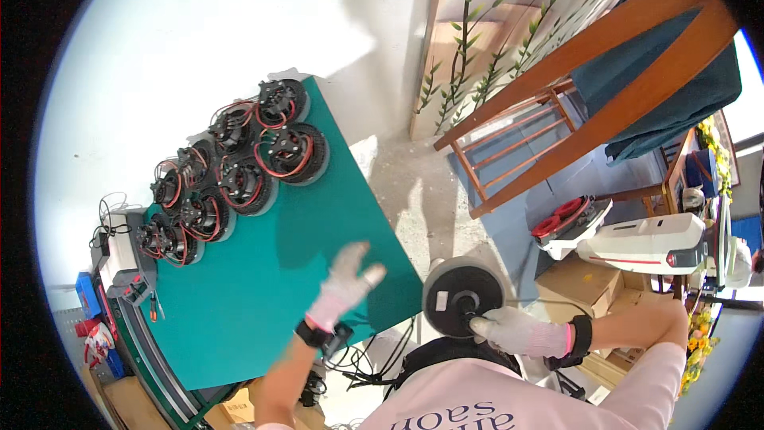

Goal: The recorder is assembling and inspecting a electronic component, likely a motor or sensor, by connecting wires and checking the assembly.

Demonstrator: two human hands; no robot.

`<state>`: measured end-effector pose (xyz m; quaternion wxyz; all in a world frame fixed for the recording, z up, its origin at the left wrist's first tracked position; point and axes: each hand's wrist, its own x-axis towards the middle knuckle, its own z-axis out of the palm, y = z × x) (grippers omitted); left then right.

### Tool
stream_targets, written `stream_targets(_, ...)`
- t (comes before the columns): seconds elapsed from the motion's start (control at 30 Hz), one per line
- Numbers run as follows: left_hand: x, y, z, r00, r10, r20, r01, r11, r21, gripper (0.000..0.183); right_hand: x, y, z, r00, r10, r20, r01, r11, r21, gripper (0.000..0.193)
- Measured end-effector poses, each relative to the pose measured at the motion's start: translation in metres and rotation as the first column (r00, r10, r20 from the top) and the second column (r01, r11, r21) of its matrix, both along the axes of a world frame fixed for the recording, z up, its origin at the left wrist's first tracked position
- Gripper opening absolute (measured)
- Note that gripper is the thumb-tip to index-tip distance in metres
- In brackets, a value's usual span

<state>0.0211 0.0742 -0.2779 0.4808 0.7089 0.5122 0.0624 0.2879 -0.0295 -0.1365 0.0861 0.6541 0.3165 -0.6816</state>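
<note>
My right hand [517, 331], in a pale knit glove, is closed at the central hub of a round black wheel [442, 323] with a grey rim and a small white label. The wheel is off the table, past its near right corner and in front of my body. My left hand [350, 283], gloved too, hovers over the green tabletop [263, 310] with its fingers apart and nothing in it. Several black wheel units [293, 153] with red and black wires stand in two rows along the table's far left part.
A screwdriver [153, 308] lies near the left edge, beside a grey device [123, 259] with cables. Black cables [374, 362] hang at the near edge. To the right are a wooden chair [597, 111], a white and grey machine [645, 243] and cardboard boxes [581, 287].
</note>
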Motion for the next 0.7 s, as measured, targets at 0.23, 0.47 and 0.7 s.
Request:
stream_targets(0.23, 0.013, 0.097, -0.033, 0.831, -0.053, -0.553, 0.295, 0.886, 0.358, 0.095, 0.087, 0.019, -0.104, 0.993, -0.095, 0.076, 0.101, 0.991, -0.09, 0.037)
stream_targets(0.47, 0.014, 0.106, -0.047, 0.731, -0.177, -0.66, 0.345, 0.929, 0.134, 0.114, 0.105, 0.05, -0.317, 0.986, -0.066, 0.152, 0.082, 0.992, -0.101, 0.042)
stream_targets(0.7, 0.006, 0.109, -0.054, 0.763, -0.207, -0.612, 0.376, 0.912, 0.161, 0.102, 0.065, 0.081, -0.541, 0.972, -0.123, 0.199, 0.088, 0.981, 0.174, 0.048)
